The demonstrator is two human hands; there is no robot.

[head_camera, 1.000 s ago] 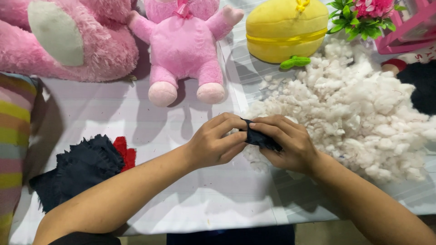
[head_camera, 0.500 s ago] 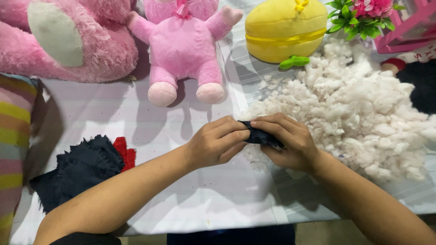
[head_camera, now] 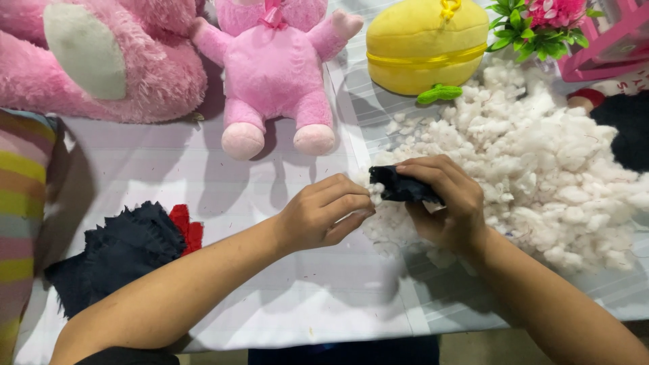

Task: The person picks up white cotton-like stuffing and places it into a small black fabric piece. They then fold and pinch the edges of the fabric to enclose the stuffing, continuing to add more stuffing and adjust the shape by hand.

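Note:
My right hand grips a small dark fabric piece with a bit of white stuffing showing at its left end. My left hand is beside it, fingers curled and pinched at that end, touching the white stuffing. Both hands rest over the left edge of a large pile of white stuffing on the white striped table cover.
Two pink plush toys, a large one and a small one, lie at the back. A yellow round plush sits behind the stuffing. Dark blue and red fabric lies at left, a striped cushion at the far left.
My left hand has pulled slightly away to the left from the dark fabric piece; the right hand still holds it in the same place.

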